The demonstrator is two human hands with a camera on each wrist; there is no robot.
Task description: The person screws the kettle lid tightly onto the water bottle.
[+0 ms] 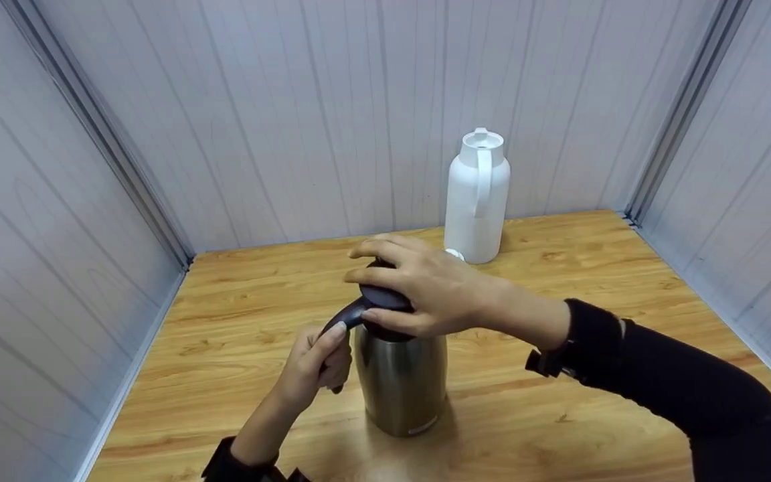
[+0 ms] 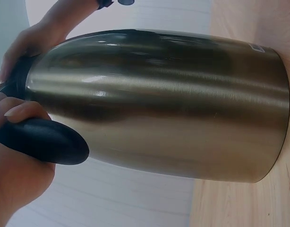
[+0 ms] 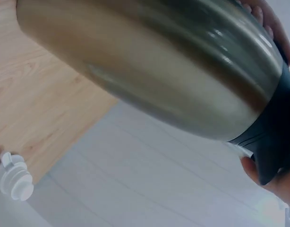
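Observation:
A stainless steel jug (image 1: 401, 381) with a black top stands upright on the wooden table (image 1: 238, 294), near its front middle. My left hand (image 1: 315, 365) grips the jug's black handle (image 1: 345, 320), thumb laid along the top of it. My right hand (image 1: 412, 289) covers the black lid (image 1: 385, 298), fingers curled round its rim. In the left wrist view the steel body (image 2: 164, 104) fills the frame and my left hand (image 2: 15, 156) wraps the handle (image 2: 41, 142). The right wrist view shows the jug body (image 3: 149, 61) and its black collar (image 3: 272, 137).
A white plastic jug (image 1: 476, 194) with a handle stands at the back of the table against the grey panel wall. A small white stopper (image 3: 13, 177) lies on the table beside it. Grey walls close the table on three sides.

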